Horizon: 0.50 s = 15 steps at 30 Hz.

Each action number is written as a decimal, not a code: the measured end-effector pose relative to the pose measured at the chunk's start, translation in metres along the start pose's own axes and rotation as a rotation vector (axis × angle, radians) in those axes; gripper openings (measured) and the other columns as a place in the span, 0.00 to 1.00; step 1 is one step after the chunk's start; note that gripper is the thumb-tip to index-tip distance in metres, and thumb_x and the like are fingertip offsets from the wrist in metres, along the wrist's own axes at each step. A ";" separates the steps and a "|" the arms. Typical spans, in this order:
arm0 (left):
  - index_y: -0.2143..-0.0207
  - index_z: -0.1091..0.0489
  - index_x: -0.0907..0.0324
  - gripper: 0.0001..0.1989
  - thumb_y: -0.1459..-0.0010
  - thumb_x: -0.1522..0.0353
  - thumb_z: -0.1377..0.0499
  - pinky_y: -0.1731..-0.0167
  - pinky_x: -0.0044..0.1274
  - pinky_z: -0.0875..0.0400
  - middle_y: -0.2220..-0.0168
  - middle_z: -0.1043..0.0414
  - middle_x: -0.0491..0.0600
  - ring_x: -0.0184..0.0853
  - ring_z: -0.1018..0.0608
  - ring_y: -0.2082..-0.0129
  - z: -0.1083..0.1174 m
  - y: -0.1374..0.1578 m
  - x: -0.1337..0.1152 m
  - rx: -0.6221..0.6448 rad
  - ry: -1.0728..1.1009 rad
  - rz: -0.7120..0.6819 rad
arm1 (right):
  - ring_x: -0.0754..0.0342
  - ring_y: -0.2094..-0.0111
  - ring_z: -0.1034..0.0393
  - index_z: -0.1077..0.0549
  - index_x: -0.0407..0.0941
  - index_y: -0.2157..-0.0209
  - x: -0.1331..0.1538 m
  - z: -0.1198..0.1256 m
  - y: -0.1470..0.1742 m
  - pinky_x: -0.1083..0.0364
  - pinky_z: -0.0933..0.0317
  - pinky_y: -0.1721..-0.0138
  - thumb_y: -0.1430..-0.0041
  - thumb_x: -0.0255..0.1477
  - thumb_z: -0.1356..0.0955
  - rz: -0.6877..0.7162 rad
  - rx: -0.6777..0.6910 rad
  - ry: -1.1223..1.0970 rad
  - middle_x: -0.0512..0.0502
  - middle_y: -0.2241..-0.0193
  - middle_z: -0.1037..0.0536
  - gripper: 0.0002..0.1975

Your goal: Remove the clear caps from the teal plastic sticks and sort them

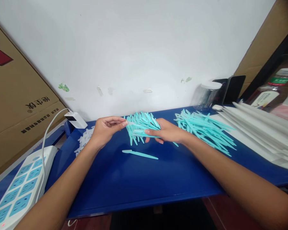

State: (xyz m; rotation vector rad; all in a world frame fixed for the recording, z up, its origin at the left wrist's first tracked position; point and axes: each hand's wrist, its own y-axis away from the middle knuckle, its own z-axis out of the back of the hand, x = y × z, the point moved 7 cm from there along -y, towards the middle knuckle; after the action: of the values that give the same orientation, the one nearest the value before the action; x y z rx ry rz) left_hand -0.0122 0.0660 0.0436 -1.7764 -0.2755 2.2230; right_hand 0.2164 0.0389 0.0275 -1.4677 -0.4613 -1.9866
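My right hand (pixel 166 130) is closed round several turquoise eyebrow razors (pixel 146 132), their heads pointing left. My left hand (pixel 108 129) pinches a small translucent cap (pixel 129 123) between thumb and fingertips, at the head end of one razor in that bunch. Whether the cap sits fully on the blade cannot be made out. Just behind the hands lies a pile of turquoise razors (pixel 132 137), partly hidden by the held bunch. A single razor (pixel 140 154) rests flat on the blue table (pixel 144 182) in front. Left of my left wrist is a heap of translucent caps (pixel 85 139), partly covered by the forearm.
A second heap of turquoise razors (pixel 204 129) spreads out at the right. Beyond it are white envelopes (pixel 261 134), a clear jar (pixel 207 95) and a dark bottle (pixel 266 92). A power strip (pixel 24 185) and a white plugged-in device (pixel 76 119) stand at the left.
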 end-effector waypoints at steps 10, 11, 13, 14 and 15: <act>0.61 0.18 0.60 0.20 0.55 0.61 0.23 0.61 0.29 0.20 0.66 0.15 0.53 0.42 0.15 0.65 -0.027 0.012 0.009 0.146 0.024 0.092 | 0.61 0.84 0.37 0.25 0.41 0.59 -0.004 -0.013 -0.002 0.57 0.41 0.80 0.37 0.47 0.29 0.020 0.079 -0.006 0.42 0.65 0.15 0.21; 0.60 0.18 0.60 0.21 0.55 0.61 0.23 0.61 0.29 0.20 0.67 0.15 0.53 0.41 0.15 0.66 -0.028 0.013 0.009 0.152 0.031 0.096 | 0.61 0.84 0.37 0.25 0.41 0.58 -0.004 -0.014 -0.002 0.58 0.41 0.80 0.37 0.47 0.29 0.020 0.080 -0.015 0.41 0.65 0.15 0.21; 0.57 0.19 0.59 0.22 0.54 0.60 0.23 0.60 0.30 0.21 0.66 0.15 0.53 0.41 0.15 0.66 -0.029 0.014 0.009 0.163 0.034 0.102 | 0.61 0.84 0.37 0.25 0.41 0.58 -0.005 -0.015 -0.002 0.58 0.42 0.80 0.37 0.47 0.29 0.019 0.087 -0.031 0.41 0.65 0.15 0.21; 0.56 0.19 0.59 0.23 0.53 0.59 0.24 0.60 0.30 0.21 0.66 0.15 0.53 0.41 0.16 0.66 -0.030 0.014 0.009 0.178 0.024 0.107 | 0.61 0.84 0.37 0.26 0.41 0.58 -0.004 -0.015 -0.002 0.58 0.42 0.80 0.37 0.47 0.29 0.022 0.094 -0.037 0.41 0.65 0.15 0.21; 0.55 0.20 0.59 0.24 0.52 0.58 0.24 0.61 0.29 0.21 0.65 0.15 0.53 0.41 0.16 0.66 -0.029 0.012 0.009 0.200 0.002 0.108 | 0.61 0.84 0.37 0.25 0.41 0.59 -0.004 -0.015 -0.002 0.58 0.42 0.80 0.37 0.47 0.29 0.026 0.098 -0.039 0.41 0.65 0.15 0.21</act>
State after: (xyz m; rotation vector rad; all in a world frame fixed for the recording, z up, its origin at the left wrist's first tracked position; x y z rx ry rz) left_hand 0.0129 0.0566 0.0246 -1.7234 0.0432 2.2321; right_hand 0.2048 0.0328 0.0189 -1.4464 -0.5466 -1.8911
